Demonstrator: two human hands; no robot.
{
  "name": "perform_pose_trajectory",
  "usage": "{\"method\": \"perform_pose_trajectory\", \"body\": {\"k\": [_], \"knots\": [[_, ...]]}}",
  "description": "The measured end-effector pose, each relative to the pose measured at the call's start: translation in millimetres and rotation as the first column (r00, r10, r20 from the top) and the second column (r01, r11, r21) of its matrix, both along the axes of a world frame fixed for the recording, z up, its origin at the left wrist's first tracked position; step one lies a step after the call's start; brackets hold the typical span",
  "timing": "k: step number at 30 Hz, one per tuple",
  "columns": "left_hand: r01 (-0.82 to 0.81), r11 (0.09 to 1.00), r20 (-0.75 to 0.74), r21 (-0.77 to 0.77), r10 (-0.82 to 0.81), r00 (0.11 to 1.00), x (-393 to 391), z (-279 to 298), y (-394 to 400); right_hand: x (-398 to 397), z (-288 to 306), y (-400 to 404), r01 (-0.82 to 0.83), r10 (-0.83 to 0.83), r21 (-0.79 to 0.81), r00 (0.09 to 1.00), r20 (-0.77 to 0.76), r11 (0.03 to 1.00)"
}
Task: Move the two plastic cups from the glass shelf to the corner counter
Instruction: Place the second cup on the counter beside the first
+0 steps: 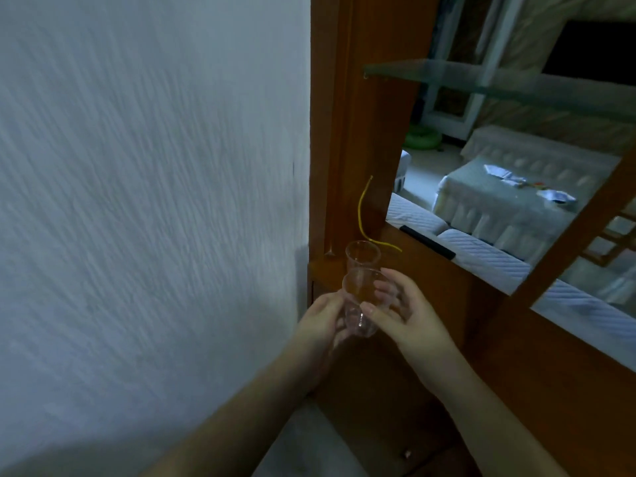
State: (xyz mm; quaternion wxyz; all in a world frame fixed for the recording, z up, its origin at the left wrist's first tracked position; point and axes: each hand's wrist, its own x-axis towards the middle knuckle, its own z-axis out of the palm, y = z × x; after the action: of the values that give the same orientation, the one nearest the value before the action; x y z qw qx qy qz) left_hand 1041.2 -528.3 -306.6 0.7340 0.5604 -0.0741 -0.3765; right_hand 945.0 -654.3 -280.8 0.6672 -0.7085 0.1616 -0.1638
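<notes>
near cup: small clear plastic cup, tilted, gripped between both hands above the front edge of the brown wooden tabletop; whether its base touches the wood cannot be told.
far cup: second clear plastic cup, upright, just behind the near cup, in the corner of the tabletop against the wooden frame; rims overlapping in view, contact between the two unclear.
left hand: bare left hand, curled around the lower left side of the near cup, thumb against the cup wall.
right hand: bare right hand, closed on the right side of the near cup, fingers seen through the clear plastic, thumb near the base.
glass shelf: greenish clear glass shelf, fixed high on the wooden frame, well above the cups, nothing visible on it.
yellow cord: thin yellow cord, curving down the wooden post and lying on the tabletop just behind the far cup.
mirror: wood-framed mirror right of the post, reflecting a pale bed.
dark object: flat black bar at the mirror's lower edge.
wall: white textured wall filling the left side, blurred.
</notes>
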Motion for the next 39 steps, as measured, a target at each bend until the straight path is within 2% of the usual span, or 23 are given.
{"method": "perform_pose_trajectory", "body": {"k": [4,12,19,22,26,29,39], "knots": [[0.132,0.988,0.095,0.076,-0.139,0.986,18,-21,-12,6,-14,-4,0.086,-0.087,-0.03,0.994,-0.062,0.996],[0.218,0.96,0.068,0.175,-0.233,0.97,34,-52,-55,15,-45,-32,0.26,-0.293,-0.194,0.941,-0.169,0.946],[0.164,0.98,0.113,0.114,-0.176,0.978,38,-64,-82,22,-58,-58,0.272,-0.291,-0.145,0.948,-0.13,0.951],[0.117,0.982,0.167,0.147,-0.141,0.976,37,-64,-92,24,-62,-67,0.307,-0.322,-0.139,0.942,-0.098,0.941],[0.123,0.971,0.235,0.207,-0.171,0.957,36,-64,-99,31,-72,-75,0.346,-0.36,-0.155,0.93,-0.073,0.925],[0.097,0.969,0.307,0.226,-0.165,0.937,36,-67,-101,36,-80,-80,0.339,-0.354,-0.154,0.931,-0.084,0.928],[0.07,0.97,0.384,0.234,-0.158,0.91,36,-71,-104,35,-84,-83,0.275,-0.302,-0.203,0.946,-0.118,0.94]]}}
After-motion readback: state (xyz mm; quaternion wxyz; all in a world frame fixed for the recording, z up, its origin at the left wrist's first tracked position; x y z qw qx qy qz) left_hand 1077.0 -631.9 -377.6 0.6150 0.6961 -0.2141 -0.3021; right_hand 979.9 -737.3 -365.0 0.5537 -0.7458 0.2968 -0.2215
